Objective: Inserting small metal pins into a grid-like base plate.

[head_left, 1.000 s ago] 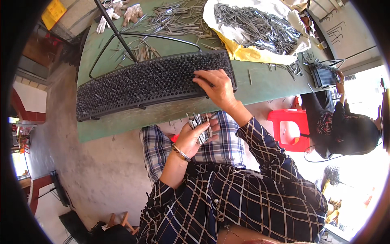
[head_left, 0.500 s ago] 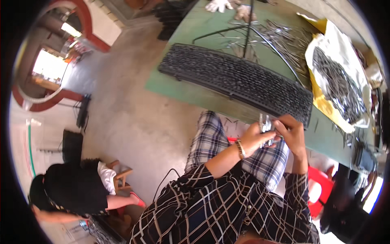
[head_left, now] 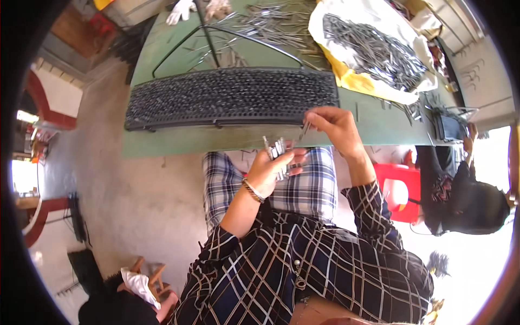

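Note:
Over my lap, near the table's front edge, my left hand [head_left: 266, 172] is closed round a bunch of short shiny metal pieces [head_left: 279, 147] that poke up past the fingers. My right hand [head_left: 340, 132], to its right and a little farther forward, pinches a thin metal piece [head_left: 305, 131] between thumb and fingertips. Just beyond both hands stands a long black perforated rack [head_left: 227, 97], its face covered with many small dark pieces in rows. A black metal frame [head_left: 254, 38] rises behind the rack. What exactly the small pieces are is too small to tell.
Loose metal pieces [head_left: 271, 24] lie spread behind the rack on the green table [head_left: 179, 142]. An open white-and-yellow sack [head_left: 352, 81] of metal pieces sits at the back right. White gloves [head_left: 181, 12] lie far left. A red stool [head_left: 398, 184] and another person [head_left: 466, 189] are at right.
My hands were together over the metal pieces; now my right hand has drawn away to the right with one thin piece. The view has turned, so the rack appears farther left and more level.

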Demonstrator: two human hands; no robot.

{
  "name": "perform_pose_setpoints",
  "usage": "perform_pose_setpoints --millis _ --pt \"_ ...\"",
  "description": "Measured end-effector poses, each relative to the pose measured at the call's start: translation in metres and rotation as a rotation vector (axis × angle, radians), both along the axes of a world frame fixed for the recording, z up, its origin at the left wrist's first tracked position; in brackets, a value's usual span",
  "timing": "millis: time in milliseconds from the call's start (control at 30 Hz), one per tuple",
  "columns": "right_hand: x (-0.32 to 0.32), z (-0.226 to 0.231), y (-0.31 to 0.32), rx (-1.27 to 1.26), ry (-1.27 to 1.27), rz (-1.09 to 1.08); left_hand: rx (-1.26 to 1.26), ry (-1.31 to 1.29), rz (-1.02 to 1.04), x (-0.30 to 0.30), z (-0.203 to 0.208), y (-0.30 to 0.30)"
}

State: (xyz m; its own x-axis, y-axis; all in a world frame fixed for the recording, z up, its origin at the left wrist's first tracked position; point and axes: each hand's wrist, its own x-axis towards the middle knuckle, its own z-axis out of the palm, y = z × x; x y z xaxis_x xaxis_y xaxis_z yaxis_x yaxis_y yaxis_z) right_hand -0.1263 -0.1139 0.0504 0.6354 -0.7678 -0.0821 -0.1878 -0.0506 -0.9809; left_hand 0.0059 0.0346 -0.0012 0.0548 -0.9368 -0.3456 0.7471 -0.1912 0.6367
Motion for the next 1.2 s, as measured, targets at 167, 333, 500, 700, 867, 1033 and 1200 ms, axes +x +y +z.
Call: perform_pose_setpoints --millis 167,333,500,700,867,1033,1200 --pt "-0.002 0.002 -0.015 -0.121 -0.036 -0.141 0.014 0.086 -0.015 -0.012 -0.009 -0.004" --pt "0.011 -0.012 -0.021 -0.362 -0.026 -0.166 0.022 0.092 -0.037 -0.017 -0.013 -0.004" --pt "0.016 -0.024 -0.027 -0.5 -0.04 -0.136 0.009 0.067 -0.075 -0.015 -0.011 -0.003" --pt "0.014 -0.018 -0.03 -0.457 -0.026 -0.043 0.011 0.079 -0.094 -0.015 -0.009 -0.004" --pt "0.014 -0.023 -0.039 -0.659 -0.013 0.057 0.034 0.127 -0.095 -0.014 -0.011 -0.004" --pt "0.015 -0.028 -0.033 -0.816 -0.018 0.02 0.028 0.115 -0.1 -0.013 -0.011 -0.003" --pt "0.016 -0.03 -0.025 -1.099 0.055 -0.01 0.03 0.115 -0.115 -0.013 -0.012 -0.004"
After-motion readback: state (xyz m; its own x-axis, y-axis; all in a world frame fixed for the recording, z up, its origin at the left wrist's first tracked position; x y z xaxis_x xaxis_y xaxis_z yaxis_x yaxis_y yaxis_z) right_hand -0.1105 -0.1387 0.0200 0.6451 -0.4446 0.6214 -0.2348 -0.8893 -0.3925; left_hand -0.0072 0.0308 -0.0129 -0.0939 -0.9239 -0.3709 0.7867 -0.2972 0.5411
